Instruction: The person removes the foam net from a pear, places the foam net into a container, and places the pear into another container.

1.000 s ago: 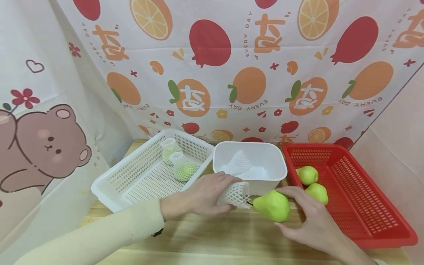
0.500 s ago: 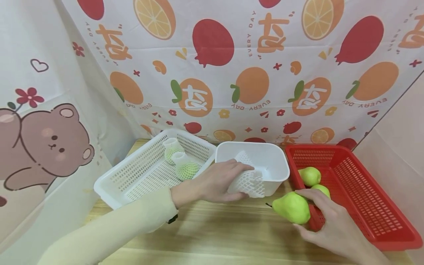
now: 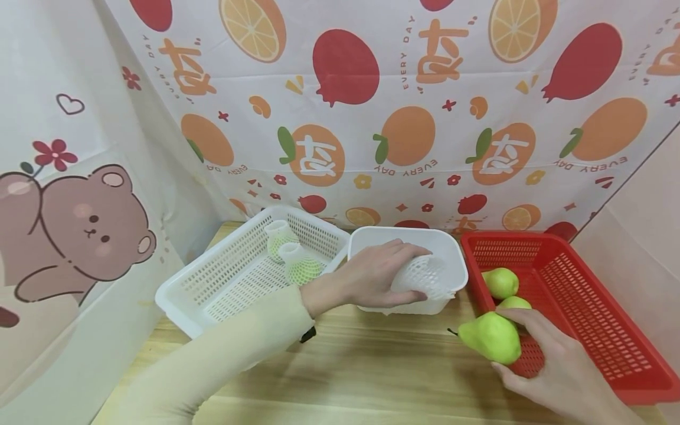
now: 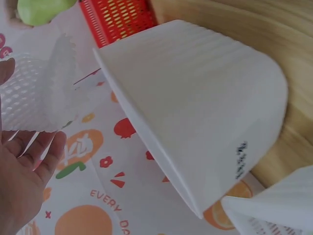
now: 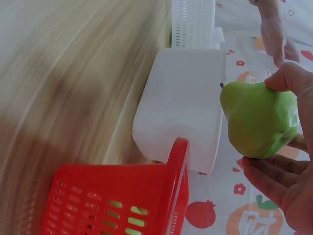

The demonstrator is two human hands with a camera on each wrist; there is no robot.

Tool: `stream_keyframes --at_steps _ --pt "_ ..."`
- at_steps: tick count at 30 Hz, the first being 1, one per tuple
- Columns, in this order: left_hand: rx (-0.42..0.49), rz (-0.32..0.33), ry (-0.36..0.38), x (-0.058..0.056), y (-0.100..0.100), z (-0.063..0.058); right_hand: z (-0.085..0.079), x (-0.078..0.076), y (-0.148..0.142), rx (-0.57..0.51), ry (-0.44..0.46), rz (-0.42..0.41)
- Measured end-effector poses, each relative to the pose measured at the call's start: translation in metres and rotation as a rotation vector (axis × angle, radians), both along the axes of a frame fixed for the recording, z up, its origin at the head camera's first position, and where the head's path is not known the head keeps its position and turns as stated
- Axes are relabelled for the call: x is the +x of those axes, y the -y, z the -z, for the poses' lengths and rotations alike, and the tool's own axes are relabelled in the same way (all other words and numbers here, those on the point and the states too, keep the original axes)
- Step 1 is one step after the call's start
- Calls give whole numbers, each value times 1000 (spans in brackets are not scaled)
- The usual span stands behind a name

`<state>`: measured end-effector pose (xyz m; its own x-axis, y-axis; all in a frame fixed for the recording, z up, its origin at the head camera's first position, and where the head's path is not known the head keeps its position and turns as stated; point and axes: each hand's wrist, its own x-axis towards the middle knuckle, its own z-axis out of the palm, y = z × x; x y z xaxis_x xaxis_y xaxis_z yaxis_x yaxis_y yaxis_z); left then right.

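Note:
My left hand (image 3: 379,274) holds a white foam net sleeve (image 3: 429,276) over the white plastic bin (image 3: 451,251). In the left wrist view, the foam net (image 4: 27,93) sits between thumb and fingers, outside the bin's mouth. My right hand (image 3: 563,366) grips a green pear (image 3: 491,337) between thumb and fingers, its stem pointing left, at the near left side of the red basket (image 3: 589,313). The right wrist view shows the pear (image 5: 259,117) bare, with the thumb on one side and fingers on the other.
Two more pears, one nearer the back (image 3: 502,283), lie along the red basket's left side. At left, a white perforated basket (image 3: 183,307) holds two net-wrapped green fruits, the nearer one (image 3: 301,268) on its side. A fruit-print cloth (image 3: 361,136) hangs behind the wooden table (image 3: 372,366).
My left hand has lifted the foam net away from the pear's stem end and over the white bin. My right hand has moved the pear rightward, towards the red basket.

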<state>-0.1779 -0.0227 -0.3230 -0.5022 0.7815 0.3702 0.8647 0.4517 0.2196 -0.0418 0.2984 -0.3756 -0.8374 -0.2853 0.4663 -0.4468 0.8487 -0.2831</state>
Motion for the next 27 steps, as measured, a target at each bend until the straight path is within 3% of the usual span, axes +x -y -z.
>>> stream_keyframes --at_steps 6,16,22,27 --pt "14 -16 14 -10 -13 -2 0 0 -7 26 1 24" --pt "121 -101 74 -44 -32 7 2 0 -8 51 86 74" --pt "144 -158 109 -52 -48 18 3 -1 -9 57 81 88" --pt "92 -249 121 -52 -60 28 4 -2 -10 51 95 83"
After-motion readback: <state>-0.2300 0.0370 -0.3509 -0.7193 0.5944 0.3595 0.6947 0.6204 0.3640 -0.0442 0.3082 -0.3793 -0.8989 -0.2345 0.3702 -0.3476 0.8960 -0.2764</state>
